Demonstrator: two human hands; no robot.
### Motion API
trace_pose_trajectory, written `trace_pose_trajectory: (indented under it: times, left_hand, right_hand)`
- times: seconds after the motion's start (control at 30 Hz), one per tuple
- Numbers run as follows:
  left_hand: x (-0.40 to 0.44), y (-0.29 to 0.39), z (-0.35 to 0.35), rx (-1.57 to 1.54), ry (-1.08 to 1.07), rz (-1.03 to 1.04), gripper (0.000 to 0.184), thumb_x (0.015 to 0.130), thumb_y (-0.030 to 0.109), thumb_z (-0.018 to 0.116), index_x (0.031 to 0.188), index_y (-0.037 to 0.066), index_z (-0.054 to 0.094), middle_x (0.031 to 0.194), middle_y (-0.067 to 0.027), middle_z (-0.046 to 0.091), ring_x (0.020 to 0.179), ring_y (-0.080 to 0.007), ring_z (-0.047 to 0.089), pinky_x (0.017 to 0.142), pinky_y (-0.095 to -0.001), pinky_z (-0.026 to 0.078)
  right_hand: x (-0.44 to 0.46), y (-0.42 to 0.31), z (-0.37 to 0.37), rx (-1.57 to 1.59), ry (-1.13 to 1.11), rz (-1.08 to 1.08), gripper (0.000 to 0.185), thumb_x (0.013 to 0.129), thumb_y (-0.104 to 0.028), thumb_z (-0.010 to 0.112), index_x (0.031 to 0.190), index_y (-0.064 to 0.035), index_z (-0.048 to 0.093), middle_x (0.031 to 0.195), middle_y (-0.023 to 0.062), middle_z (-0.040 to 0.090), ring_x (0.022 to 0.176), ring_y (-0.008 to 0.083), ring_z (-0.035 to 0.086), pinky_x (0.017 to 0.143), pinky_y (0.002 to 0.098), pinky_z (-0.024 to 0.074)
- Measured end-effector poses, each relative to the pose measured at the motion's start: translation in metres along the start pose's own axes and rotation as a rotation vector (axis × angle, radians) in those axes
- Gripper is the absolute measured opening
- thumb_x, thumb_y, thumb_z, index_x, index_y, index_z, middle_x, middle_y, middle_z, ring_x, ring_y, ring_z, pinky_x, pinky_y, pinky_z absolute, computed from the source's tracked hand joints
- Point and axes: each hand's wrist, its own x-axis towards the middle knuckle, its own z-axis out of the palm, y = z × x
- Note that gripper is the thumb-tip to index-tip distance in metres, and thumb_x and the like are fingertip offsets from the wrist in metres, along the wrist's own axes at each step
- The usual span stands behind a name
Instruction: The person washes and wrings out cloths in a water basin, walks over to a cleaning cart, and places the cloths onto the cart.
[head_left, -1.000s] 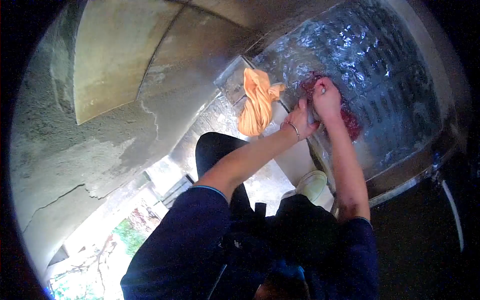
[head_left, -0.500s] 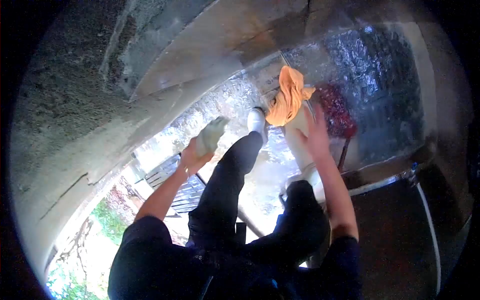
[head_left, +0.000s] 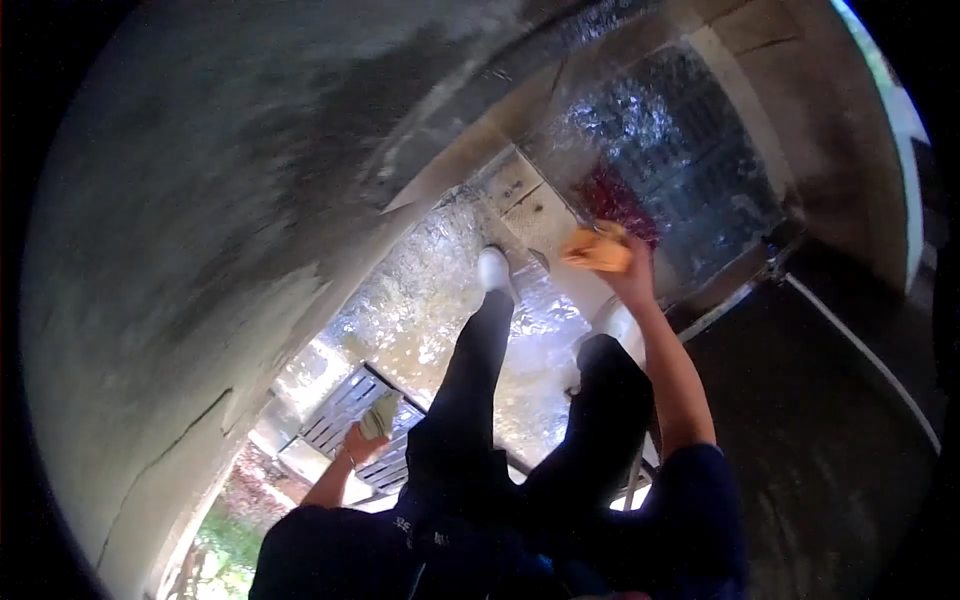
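You are in a rough wash area, with a water-filled concrete basin (head_left: 700, 180), wet pale floor (head_left: 430, 260) and stained grey concrete wall (head_left: 200, 250).

left hand (head_left: 364, 443): out to the side, gripping | right hand (head_left: 632, 272): reaching forward, gripping, arm (head_left: 676, 368) bare

The orange cloth (head_left: 598, 249) is blurred and hides fingertips of the right grip (head_left: 622, 262). Both cover part of the red mass (head_left: 612, 192), too blurred to identify. The pale item (head_left: 380, 414) in the left grip (head_left: 361, 443) is unclear. Shirt lettering (head_left: 403, 524) is illegible; the shirt (head_left: 325, 555) leaves the bottom edge.
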Motion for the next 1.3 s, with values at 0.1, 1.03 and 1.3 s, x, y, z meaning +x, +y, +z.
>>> trace_pose_trajectory:
  times: [0.1, 1.03, 1.3]
  left_hand:
    - [0.025, -0.039, -0.011, -0.159, 0.022, -0.003, 0.055, 0.051, 0.032, 0.073, 0.093, 0.004, 0.052, 0.083, -0.0085, 0.058, 0.074, -0.0188, 0.055, 0.066, -0.0313, 0.046]
    - [-0.175, -0.26, 0.244, -0.538, 0.188, -0.478, 0.056, 0.048, 0.039, 0.065, 0.089, 0.001, 0.056, 0.088, -0.0151, 0.057, 0.082, -0.0255, 0.055, 0.072, -0.0318, 0.044]
    - [-0.178, -0.325, 0.292, -0.669, 0.106, -0.717, 0.057, 0.052, 0.029, 0.064, 0.1, 0.003, 0.05, 0.094, -0.0141, 0.054, 0.086, -0.0221, 0.054, 0.076, -0.031, 0.042]
  right_hand:
    - [-0.069, -0.023, -0.087, 0.457, 0.316, 0.255, 0.036, 0.066, -0.018, 0.058, 0.099, -0.0052, 0.048, 0.103, 0.0112, 0.048, 0.091, 0.0247, 0.049, 0.075, 0.0328, 0.0426]
    - [-0.293, -0.114, 0.071, 0.236, -0.749, 0.194, 0.02, 0.072, -0.018, 0.05, 0.09, -0.0094, 0.05, 0.083, 0.0075, 0.052, 0.065, 0.0217, 0.051, 0.058, 0.0323, 0.0435]
    - [-0.302, 0.033, 0.113, -1.265, -0.949, -0.587, 0.015, 0.068, -0.027, 0.049, 0.075, -0.0139, 0.051, 0.073, 0.012, 0.055, 0.071, 0.0304, 0.053, 0.059, 0.0419, 0.042]
